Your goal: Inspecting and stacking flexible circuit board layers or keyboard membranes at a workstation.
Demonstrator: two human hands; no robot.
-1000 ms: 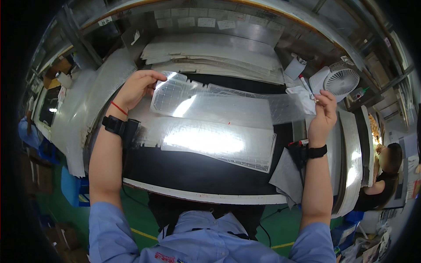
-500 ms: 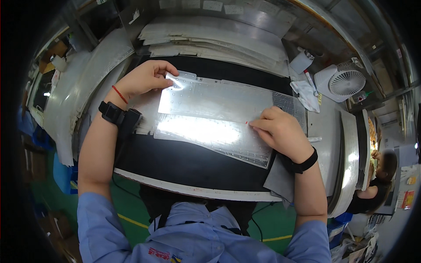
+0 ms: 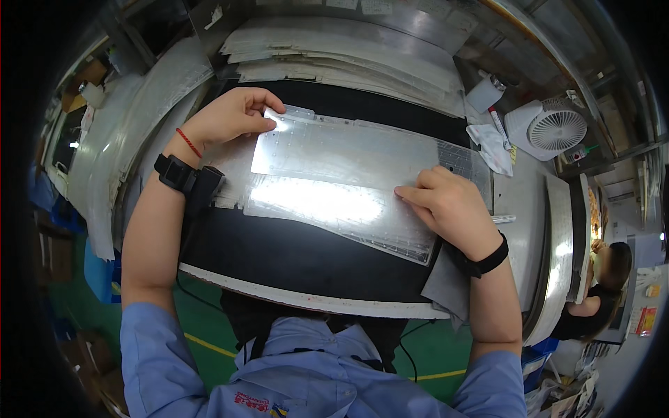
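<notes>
A thin glossy sheet with rows of small dots (image 3: 334, 153) lies over a stack of similar sheets (image 3: 313, 202) on a black work surface. My left hand (image 3: 240, 115) pinches the upper left corner of the top sheet between thumb and fingers. Down by the sheet's lower edge, my right hand (image 3: 442, 202) has thumb and forefinger pressed together against the surface. Whatever lies between those right fingertips is hidden. Strong glare washes out part of the lower sheets.
Tall piles of sheets (image 3: 341, 56) stand along the back, with more at left (image 3: 132, 132) and right (image 3: 554, 251). At the back right are a white fan (image 3: 550, 130), a white cloth (image 3: 491, 148) and a bottle (image 3: 486, 93). Grey cloth (image 3: 446, 289) hangs near the front edge. Another person (image 3: 603, 292) sits far right.
A small red bit that showed at my right fingertips is out of sight now. Both hands stay in nearly the same places, and the view has shifted slightly.
</notes>
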